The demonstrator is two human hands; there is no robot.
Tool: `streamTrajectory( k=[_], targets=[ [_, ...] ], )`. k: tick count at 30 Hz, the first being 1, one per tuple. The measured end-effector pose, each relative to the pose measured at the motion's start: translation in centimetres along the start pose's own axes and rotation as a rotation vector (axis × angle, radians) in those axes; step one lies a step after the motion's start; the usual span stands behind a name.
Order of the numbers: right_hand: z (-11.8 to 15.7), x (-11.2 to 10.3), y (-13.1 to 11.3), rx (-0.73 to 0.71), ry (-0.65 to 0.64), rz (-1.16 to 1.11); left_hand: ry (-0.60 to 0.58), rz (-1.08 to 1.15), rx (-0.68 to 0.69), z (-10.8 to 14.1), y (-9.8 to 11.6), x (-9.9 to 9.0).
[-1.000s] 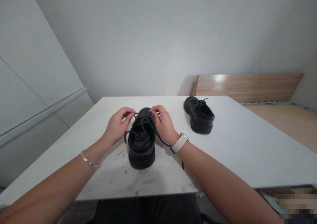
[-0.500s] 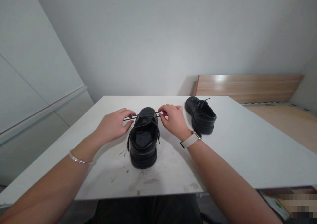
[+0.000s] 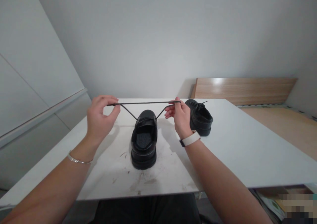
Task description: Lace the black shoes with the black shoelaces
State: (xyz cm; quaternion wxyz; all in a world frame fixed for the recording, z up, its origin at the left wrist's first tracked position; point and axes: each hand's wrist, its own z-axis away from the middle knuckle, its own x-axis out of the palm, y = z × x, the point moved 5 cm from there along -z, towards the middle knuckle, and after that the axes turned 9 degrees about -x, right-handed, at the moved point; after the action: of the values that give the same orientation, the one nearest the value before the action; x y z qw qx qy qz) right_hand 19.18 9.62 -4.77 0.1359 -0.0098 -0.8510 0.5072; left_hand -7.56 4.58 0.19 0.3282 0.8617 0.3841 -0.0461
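Note:
A black leather shoe (image 3: 143, 156) stands on the white table, heel toward me and toe pointing away. Its dark shoelace (image 3: 146, 103) runs up from both sides of the shoe and is stretched level above the toe between my hands. My left hand (image 3: 101, 116) pinches the lace between thumb and fingers, to the left of the shoe. On the right, my right hand (image 3: 182, 115) grips the lace's other side at the thumb, its lower fingers partly curled. Behind that hand a second black shoe (image 3: 204, 121), with a tied lace, is partly hidden.
The white table (image 3: 235, 151) has brown smudges near its front edge. A wooden headboard (image 3: 242, 90) and a bed base stand at the back right. Below the table's right front corner sits an open compartment with papers (image 3: 269, 201). White panels line the left wall.
My hands have moved up and apart, pulling the lace away from the shoe into a long taut line. The loose lace ends no longer hang beside the shoe's opening.

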Motion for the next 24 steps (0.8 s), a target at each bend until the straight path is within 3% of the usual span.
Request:
streamTrajectory(
  k=[3, 8, 12, 14, 17, 20, 24],
  targets=[
    [0.1, 0.9, -3.1, -0.208, 0.050, -0.082, 0.122, 0.111, 0.007, -1.0, 1.1, -1.5],
    [1.3, 3.1, -9.9, -0.596, 0.071, -0.026, 0.252, 0.273, 0.115, -2.8, 4.4, -3.8],
    [2.4, 5.7, -13.7, -0.708, -0.027, -0.169, 0.330, 0.353, 0.148, -3.4, 6.9, -5.2],
    [2.9, 7.6, -14.3, -0.637, -0.174, -0.222, 0.267, 0.412, 0.099, -3.5, 8.0, -5.3],
    [4.0, 10.1, -14.2, -0.491, -0.412, -0.174, -0.019, 0.628, -0.155, -3.1, 8.5, -3.9],
    [5.2, 11.3, -13.7, -0.411, -0.528, -0.077, -0.279, 0.802, -0.413, -1.9, 7.8, -2.2],
    [6.6, 11.3, -13.2, -0.470, -0.701, -0.005, -0.390, 0.810, -0.499, -1.0, 5.3, -2.4]
  ],
)
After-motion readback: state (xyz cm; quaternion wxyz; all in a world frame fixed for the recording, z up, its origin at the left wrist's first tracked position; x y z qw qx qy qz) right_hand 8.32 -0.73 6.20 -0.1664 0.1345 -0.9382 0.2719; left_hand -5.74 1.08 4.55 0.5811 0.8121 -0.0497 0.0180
